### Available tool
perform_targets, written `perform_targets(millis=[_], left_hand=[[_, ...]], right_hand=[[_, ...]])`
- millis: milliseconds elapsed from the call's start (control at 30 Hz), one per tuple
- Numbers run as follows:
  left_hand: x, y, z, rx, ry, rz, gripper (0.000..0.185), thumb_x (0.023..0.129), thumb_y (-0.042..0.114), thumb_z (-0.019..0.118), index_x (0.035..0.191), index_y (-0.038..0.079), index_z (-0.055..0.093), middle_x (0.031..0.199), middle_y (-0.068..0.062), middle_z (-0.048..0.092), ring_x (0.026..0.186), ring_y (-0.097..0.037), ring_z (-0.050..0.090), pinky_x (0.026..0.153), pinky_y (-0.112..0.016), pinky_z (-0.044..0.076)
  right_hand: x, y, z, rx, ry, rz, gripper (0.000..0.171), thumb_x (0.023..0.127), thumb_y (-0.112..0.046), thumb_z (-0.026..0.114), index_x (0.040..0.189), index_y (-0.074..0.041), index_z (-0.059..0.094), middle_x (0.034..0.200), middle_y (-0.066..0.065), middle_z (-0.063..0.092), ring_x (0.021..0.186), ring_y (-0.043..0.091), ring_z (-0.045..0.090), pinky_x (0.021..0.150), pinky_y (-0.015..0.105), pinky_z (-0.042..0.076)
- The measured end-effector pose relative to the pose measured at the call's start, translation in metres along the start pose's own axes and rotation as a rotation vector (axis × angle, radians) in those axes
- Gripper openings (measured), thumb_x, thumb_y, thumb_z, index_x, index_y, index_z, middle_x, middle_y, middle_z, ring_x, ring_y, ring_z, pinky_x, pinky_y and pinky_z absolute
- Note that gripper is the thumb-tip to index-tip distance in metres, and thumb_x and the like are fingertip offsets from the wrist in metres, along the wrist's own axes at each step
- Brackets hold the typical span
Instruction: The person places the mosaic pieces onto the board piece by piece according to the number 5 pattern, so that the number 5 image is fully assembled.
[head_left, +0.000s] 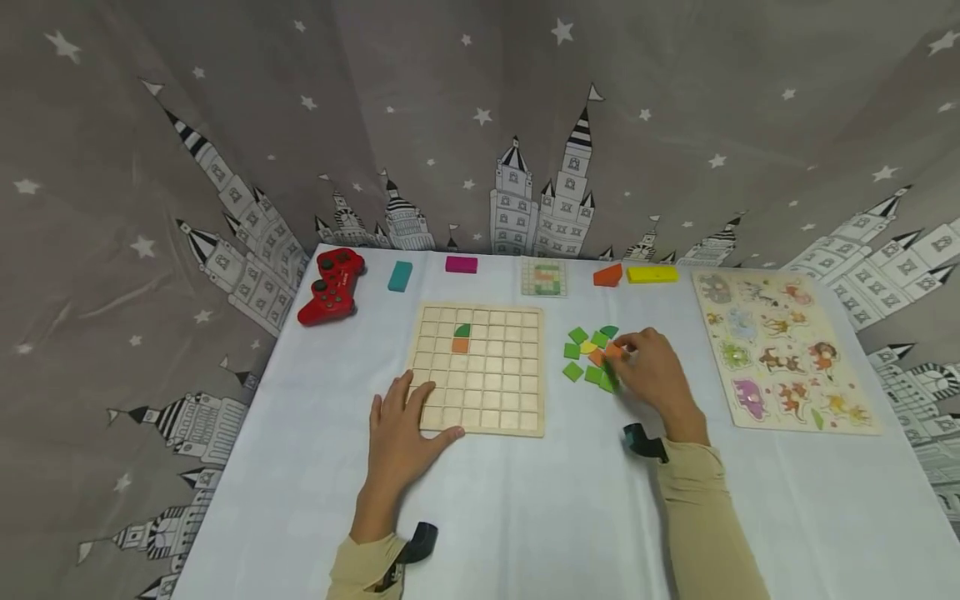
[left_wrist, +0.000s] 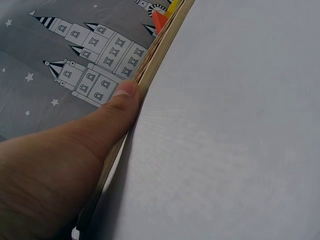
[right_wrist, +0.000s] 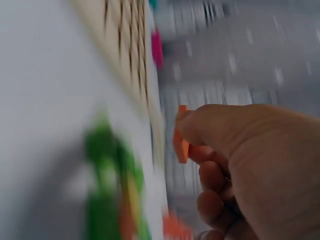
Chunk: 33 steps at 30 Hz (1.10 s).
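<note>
A wooden grid board (head_left: pixel 504 371) lies on the table, with a green quarter-round tile (head_left: pixel 462 330) directly above an orange square tile (head_left: pixel 460 345) in its cells. My left hand (head_left: pixel 401 433) rests at the board's near left corner, fingers spread and thumb against the near edge. In the left wrist view the thumb (left_wrist: pixel 117 107) touches that wooden edge (left_wrist: pixel 165 47). Right of the board, my right hand (head_left: pixel 652 371) is over a loose group of tiles (head_left: pixel 573 372), mostly green. Its thumb and finger pinch an orange tile (right_wrist: pixel 181 142), held above the blurred green tiles (right_wrist: pixel 102 210).
A small pattern card (head_left: pixel 544 277) lies behind the board. Along the back are a red game controller (head_left: pixel 332 287), teal block (head_left: pixel 400 276), magenta block (head_left: pixel 461 264), orange block (head_left: pixel 608 275) and yellow block (head_left: pixel 652 274). An animal puzzle board (head_left: pixel 783 354) lies at the right.
</note>
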<state>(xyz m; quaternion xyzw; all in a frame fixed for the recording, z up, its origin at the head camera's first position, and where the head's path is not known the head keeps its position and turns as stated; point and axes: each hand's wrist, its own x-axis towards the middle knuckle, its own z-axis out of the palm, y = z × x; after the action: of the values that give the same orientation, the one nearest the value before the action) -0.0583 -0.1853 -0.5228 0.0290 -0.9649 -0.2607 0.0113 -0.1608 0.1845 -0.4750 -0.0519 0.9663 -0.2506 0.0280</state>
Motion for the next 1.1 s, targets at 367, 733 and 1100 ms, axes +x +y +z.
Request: perform_targets(millis=[367, 733, 1100], left_hand=[[0.001, 0.001, 0.003, 0.011, -0.007, 0.025, 0.089, 0.077, 0.066, 0.078, 0.148, 0.019, 0.051, 0.167, -0.013, 0.026, 0.156, -0.039, 0.021, 0.125, -0.063, 0.009], [0.0, 0.003, 0.002, 0.009, -0.01, 0.05, 0.089, 0.078, 0.067, 0.077, 0.148, 0.02, 0.05, 0.168, -0.012, 0.026, 0.157, -0.038, 0.021, 0.125, -0.062, 0.008], [0.001, 0.005, 0.003, 0.016, 0.003, 0.054, 0.089, 0.077, 0.065, 0.079, 0.147, 0.018, 0.051, 0.166, -0.015, 0.028, 0.155, -0.041, 0.023, 0.124, -0.064, 0.011]], right_hand=[[0.025, -0.145, 0.093, -0.03, -0.113, -0.347, 0.035, 0.101, -0.034, 0.062, 0.123, -0.007, 0.07, 0.113, 0.006, 0.062, 0.103, 0.021, 0.058, 0.09, 0.036, 0.054], [0.025, -0.159, 0.116, -0.055, -0.036, -0.334, 0.028, 0.099, -0.033, 0.068, 0.116, -0.012, 0.077, 0.106, 0.003, 0.069, 0.095, 0.019, 0.062, 0.083, 0.033, 0.057], [0.023, -0.15, 0.116, 0.012, -0.007, -0.275, 0.027, 0.097, -0.033, 0.07, 0.115, -0.015, 0.078, 0.1, 0.0, 0.07, 0.09, 0.017, 0.061, 0.078, 0.033, 0.054]])
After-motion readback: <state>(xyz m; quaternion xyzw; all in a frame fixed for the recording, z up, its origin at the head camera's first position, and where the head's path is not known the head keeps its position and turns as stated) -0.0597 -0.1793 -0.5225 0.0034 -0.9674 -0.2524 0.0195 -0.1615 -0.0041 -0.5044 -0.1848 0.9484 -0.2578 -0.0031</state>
